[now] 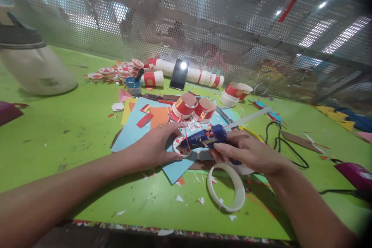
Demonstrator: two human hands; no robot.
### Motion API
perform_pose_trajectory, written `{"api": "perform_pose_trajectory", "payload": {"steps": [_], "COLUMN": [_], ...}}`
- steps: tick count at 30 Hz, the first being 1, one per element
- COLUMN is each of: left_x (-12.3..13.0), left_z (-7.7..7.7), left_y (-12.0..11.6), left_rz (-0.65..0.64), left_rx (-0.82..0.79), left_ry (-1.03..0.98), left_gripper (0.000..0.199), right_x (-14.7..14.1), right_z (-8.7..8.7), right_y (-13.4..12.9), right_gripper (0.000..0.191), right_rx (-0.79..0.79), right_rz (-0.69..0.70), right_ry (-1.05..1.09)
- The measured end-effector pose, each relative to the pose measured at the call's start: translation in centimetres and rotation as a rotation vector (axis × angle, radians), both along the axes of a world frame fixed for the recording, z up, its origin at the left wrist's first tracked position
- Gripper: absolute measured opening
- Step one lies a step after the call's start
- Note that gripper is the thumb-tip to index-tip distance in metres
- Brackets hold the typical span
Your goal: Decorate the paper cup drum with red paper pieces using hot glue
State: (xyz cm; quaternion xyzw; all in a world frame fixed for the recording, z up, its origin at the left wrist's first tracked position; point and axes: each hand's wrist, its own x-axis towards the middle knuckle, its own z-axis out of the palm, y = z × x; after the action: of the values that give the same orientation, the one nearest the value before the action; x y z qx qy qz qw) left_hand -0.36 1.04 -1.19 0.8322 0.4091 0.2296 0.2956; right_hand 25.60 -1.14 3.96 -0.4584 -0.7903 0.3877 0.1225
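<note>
My right hand (242, 148) is wrapped round a dark blue hot glue gun (205, 138), with a long clear glue stick (250, 117) poking from its back end. The gun's nozzle points left, down at a small round white disc (182, 152) with red marks. Thumb and fingers of my left hand (158, 142) close around the disc's left side and edge. Just beyond the hands stand two red-and-white paper cup rings (185, 106). Light blue paper sheets (136, 124) lie beneath the work. Whether glue is coming out is hidden.
A white tape ring (226, 188) lies near the front edge among paper scraps. Stacked paper cups (152, 79), a phone (179, 74), a blue paint jar (133, 86) and patterned discs (124, 69) stand farther back. A large jug (35, 66) is at left; a black cord (280, 143) curls at right.
</note>
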Motion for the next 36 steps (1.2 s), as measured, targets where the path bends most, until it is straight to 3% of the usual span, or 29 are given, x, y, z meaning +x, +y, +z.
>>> {"api": "perform_pose_trajectory", "payload": {"steps": [25,31,36], "left_x": [-0.1,0.0,0.0], "left_z": [0.1,0.2,0.0], "left_y": [0.0,-0.1,-0.1], "left_rz": [-0.023,-0.004,-0.023], "left_rx": [-0.03,0.007,-0.026], "left_ry": [-0.001,0.012,-0.032], "left_gripper": [0.057,0.065,0.061], "right_x": [0.2,0.2,0.4], "right_z": [0.5,1.0,1.7], "right_y": [0.0,-0.5,-0.9], "right_gripper": [0.046,0.043,0.039], "right_rx": [0.041,-0.04,0.045], "right_rz": [0.016,0.027,0.026], "right_ry": [-0.064,-0.032,0.005]}}
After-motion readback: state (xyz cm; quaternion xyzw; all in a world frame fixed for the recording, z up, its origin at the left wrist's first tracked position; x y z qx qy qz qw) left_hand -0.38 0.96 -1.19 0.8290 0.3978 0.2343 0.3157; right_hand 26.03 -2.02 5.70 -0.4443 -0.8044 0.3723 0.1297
